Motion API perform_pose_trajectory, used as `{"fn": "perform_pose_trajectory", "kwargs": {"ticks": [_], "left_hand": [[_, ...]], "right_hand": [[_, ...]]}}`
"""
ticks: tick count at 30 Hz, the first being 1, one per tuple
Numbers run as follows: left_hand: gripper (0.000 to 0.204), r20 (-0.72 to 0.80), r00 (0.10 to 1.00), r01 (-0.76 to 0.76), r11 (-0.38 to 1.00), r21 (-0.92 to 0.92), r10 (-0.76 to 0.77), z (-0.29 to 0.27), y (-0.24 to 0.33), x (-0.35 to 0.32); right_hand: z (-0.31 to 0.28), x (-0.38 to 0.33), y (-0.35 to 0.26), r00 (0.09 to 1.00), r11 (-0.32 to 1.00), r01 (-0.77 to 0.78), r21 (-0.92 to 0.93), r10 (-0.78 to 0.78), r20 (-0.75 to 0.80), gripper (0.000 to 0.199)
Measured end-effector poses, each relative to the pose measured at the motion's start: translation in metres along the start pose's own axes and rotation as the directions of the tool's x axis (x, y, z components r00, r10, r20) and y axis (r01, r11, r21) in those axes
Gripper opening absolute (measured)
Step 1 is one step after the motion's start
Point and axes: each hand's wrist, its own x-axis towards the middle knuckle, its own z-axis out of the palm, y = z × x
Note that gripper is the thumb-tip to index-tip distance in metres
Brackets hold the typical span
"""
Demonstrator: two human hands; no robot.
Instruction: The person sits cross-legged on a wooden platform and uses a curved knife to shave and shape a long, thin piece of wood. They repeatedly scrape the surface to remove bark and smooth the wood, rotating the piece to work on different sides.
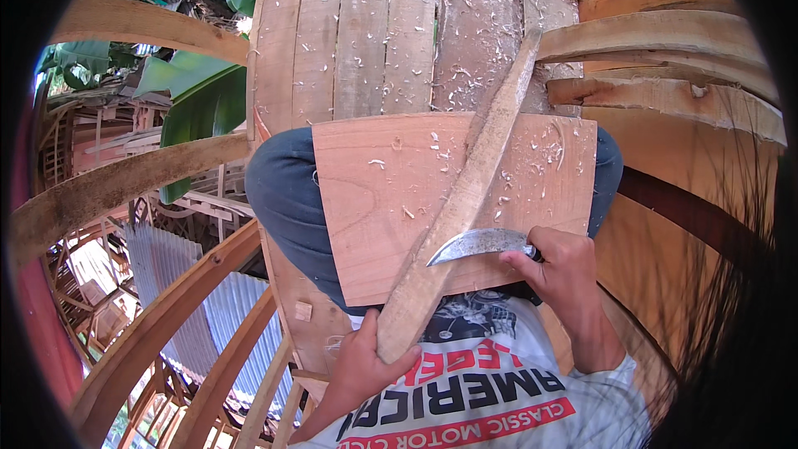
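A long, rough strip of wood (472,187) runs slantwise from my lap up to the far right of the plank floor. Its near end sits in my left hand (371,357), the thumb and fingers wrapped round either side. In my right hand (565,262) is a knife with a curved blade (478,244); its handle is mostly hidden in my fist. The blade reaches left across the strip, its tip near the strip's left edge. Under the strip a flat reddish wooden board (366,208) rests on my crossed legs, with several pale shavings on it.
Shavings are scattered over the plank floor (357,41) ahead. Curved timber ribs (141,175) stand at the left, and more ribs (657,37) with wooden panels at the right. Beyond the left ribs are corrugated metal sheets (241,316) and a large green leaf (204,108).
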Motion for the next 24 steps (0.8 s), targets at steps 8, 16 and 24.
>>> {"fn": "perform_pose_trajectory", "kwargs": {"ticks": [8,16,24], "left_hand": [[0.06,-0.008,1.0,0.022,1.0,-0.02,-0.022,0.0014,-0.0001,-0.0007],[0.06,-0.009,1.0,0.008,1.0,-0.005,-0.008,0.0016,-0.0013,-0.0009],[0.058,-0.01,1.0,0.0,1.0,-0.014,0.0,0.0016,0.0014,0.0001]], "right_hand": [[-0.0026,0.0033,-0.0038,0.995,0.995,0.097,-0.004,-0.096,0.039,0.053],[0.0009,0.0021,-0.0022,0.996,0.995,0.089,-0.054,-0.089,0.012,0.051],[-0.0001,0.0039,0.0012,0.996,0.993,0.088,-0.084,-0.09,-0.016,0.051]]}}
